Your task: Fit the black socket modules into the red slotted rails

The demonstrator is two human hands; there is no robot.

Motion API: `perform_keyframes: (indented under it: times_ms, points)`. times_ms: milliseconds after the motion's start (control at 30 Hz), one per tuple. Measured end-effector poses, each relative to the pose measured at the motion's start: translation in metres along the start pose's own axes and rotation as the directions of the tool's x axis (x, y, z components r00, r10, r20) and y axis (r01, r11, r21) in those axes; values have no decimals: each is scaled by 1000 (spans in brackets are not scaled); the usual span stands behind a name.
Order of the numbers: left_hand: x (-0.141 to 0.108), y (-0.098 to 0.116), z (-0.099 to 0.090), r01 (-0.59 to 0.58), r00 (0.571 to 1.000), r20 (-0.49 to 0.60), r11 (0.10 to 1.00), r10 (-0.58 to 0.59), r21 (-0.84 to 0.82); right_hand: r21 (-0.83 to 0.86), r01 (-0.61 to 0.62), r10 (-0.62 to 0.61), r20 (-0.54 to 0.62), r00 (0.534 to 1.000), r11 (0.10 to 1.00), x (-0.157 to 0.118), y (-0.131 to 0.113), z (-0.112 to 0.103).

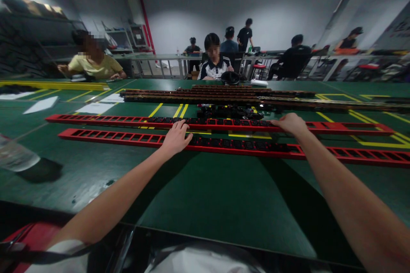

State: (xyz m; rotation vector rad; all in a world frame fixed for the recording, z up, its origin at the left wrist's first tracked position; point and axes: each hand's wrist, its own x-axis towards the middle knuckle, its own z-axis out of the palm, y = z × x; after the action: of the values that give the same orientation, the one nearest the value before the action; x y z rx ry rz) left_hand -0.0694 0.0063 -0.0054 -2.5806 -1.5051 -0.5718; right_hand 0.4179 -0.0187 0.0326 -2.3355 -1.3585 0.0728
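Observation:
Two long red slotted rails lie side by side across the green table, the far rail [128, 120] and the near rail [112, 137]. Square black inserts [240, 144] fill the middle slots of both. My left hand [175, 137] rests over the far rail, fingers stretched out and thumb apart, holding nothing visible. On the right, my right hand [294, 125] has its fingertips pinched together at the far rail, by the end of its black row. Whatever sits between those fingertips is hidden.
Behind the rails lie a pile of black parts [229, 112] and long dark brown strips [224, 94]. A clear plastic bottle [16, 153] is at left, near white papers [41, 104]. A yellow bar [54, 85] lies farther back. Several people sit or stand beyond.

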Motion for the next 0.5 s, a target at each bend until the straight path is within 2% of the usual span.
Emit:
perform_keyframes:
  times_ms: [67, 133, 200, 400, 500]
  points:
    - [0, 0, 0, -9, 1000, 0, 1000, 9, -2, -16, -97, 97, -24, 995, 995, -5, -6, -4]
    - [-1, -1, 0, -12, 1000, -2, 1000, 12, 10, 36, -84, 87, -99, 991, 996, -12, -13, -8]
    - [-1, -1, 1, -18, 1000, -4, 999, 19, 32, 71, -65, 73, -122, 990, 995, -19, -17, -11]
    - [-2, -3, 3, -15, 1000, 12, 998, 14, 56, -7, -159, 159, 37, 987, 987, -25, -16, -9]
    - [-3, -3, 3, 3, 1000, 18, 998, -4, 59, -25, -171, 172, 73, 982, 985, -25, -14, -5]
